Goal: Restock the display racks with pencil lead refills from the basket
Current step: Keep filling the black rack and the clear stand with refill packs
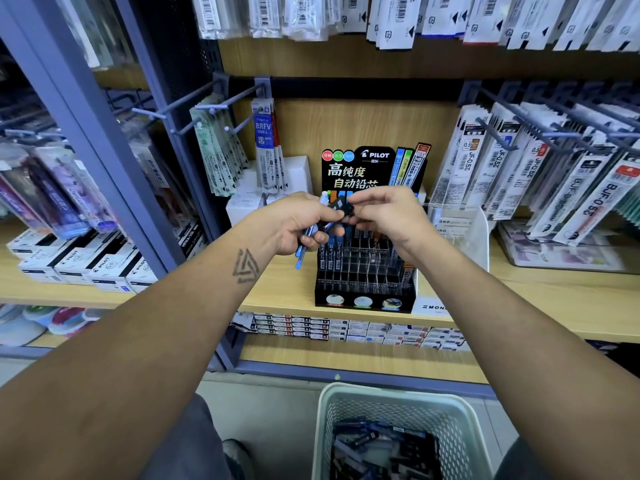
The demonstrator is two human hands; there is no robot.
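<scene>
Wood-grain shelves (pixel 540 299) run across a grey-blue metal frame (pixel 86 133), peg hooks (pixel 194 98) jut from a dark perforated back panel (pixel 180 64), pale grey floor (pixel 277 410) below, light even.

Display rack (pixel 363 271) on shelf (pixel 277 296); basket (pixel 398 403) below, on floor.

Bright, even overhead light; soft shadows; wide-angle bending at edges; left shelves blurred
</scene>
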